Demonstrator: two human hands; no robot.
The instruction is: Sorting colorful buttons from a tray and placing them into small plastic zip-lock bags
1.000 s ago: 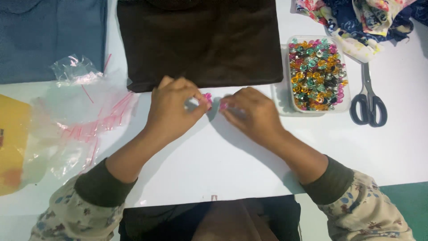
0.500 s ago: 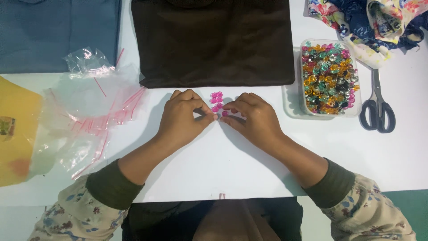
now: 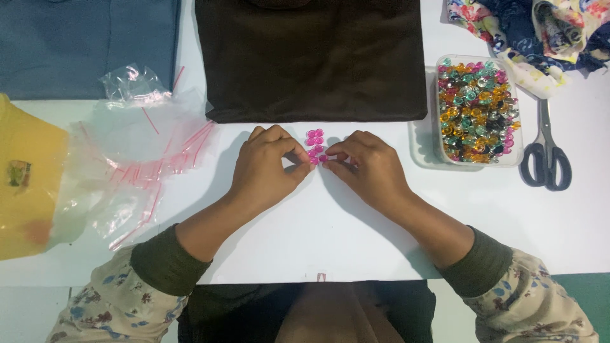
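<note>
Several small pink gems (image 3: 314, 141) lie in a tight cluster on the white table (image 3: 330, 228), just below a folded dark brown cloth (image 3: 311, 57). My left hand (image 3: 267, 168) and my right hand (image 3: 365, 168) meet fingertip to fingertip at the lower end of the cluster, each pinching or touching a pink gem. A clear plastic box (image 3: 478, 111) full of mixed coloured gems stands to the right of my right hand.
Black-handled scissors (image 3: 546, 155) lie right of the box. A heap of clear zip bags with red strips (image 3: 136, 149) sits at the left, beside a yellow object (image 3: 25, 171). Blue folded cloth (image 3: 82, 44) is at the back left, patterned fabric (image 3: 540, 32) at the back right.
Both hands have come together at the table's middle. The pink gems, first hidden near my fingers, now lie laid out in a cluster between them.
</note>
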